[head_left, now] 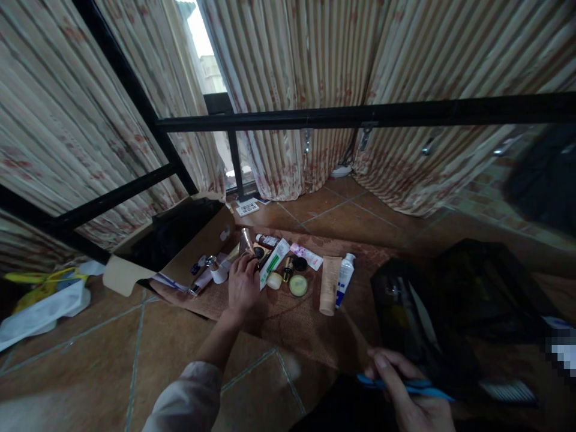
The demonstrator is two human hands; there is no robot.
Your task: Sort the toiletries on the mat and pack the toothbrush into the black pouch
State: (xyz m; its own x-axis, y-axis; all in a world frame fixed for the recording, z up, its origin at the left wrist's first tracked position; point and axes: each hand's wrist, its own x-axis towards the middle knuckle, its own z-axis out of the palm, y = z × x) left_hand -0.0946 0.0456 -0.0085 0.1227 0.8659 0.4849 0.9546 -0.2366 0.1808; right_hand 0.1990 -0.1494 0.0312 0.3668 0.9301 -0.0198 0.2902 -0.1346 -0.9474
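Observation:
My left hand (244, 285) reaches in among small toiletries on a brown mat (288, 327). Its fingers are bent down by a dark-capped item, and what they grip is hidden. Beside it lie a white tube with green print (274, 264), a small cream jar (274, 280), a gold-and-black bottle (288, 270) and a round pale-green tin (297, 285). Farther right are a beige tube (330, 285) and a white-and-blue tube (345, 279). Low at the right, my right hand (411, 393) is closed on a slim blue handle (423, 387); its kind is unclear.
An open cardboard box (198, 240) with dark contents stands at the mat's left end. Dark mesh bags (418, 318) lie at the right. A black metal rail (315, 117) crosses before the curtains (297, 60). White packaging (45, 309) sits on the tiles far left.

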